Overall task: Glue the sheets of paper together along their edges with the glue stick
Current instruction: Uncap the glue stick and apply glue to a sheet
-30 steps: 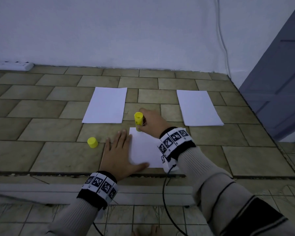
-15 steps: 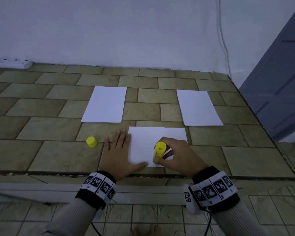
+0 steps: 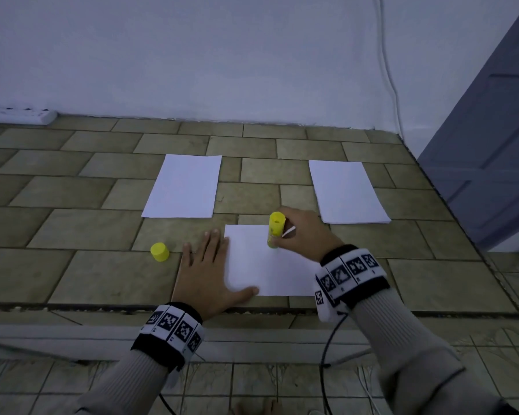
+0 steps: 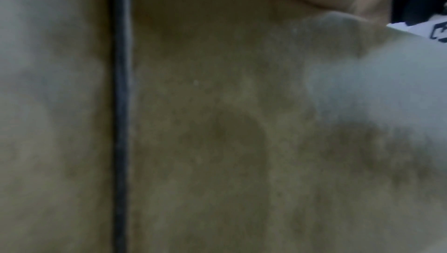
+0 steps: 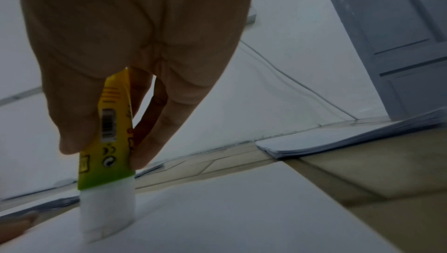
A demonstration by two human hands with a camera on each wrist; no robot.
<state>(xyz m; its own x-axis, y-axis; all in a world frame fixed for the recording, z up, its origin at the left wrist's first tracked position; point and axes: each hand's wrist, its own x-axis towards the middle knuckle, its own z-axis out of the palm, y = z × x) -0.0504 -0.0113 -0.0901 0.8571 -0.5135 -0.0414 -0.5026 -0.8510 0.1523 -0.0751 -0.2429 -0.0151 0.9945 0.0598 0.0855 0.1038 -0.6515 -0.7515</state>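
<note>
Paper sheet (image 3: 261,262) is lying on the tiled floor (image 3: 72,229), near the person. Left of it, the yellow cap (image 3: 159,251) is standing alone. The left hand (image 3: 206,274) is pressing flat, fingers straight, on the sheet's left edge. The right hand (image 3: 304,235) is gripping the glue stick (image 3: 275,229), whose white tip is touching the sheet.
</note>
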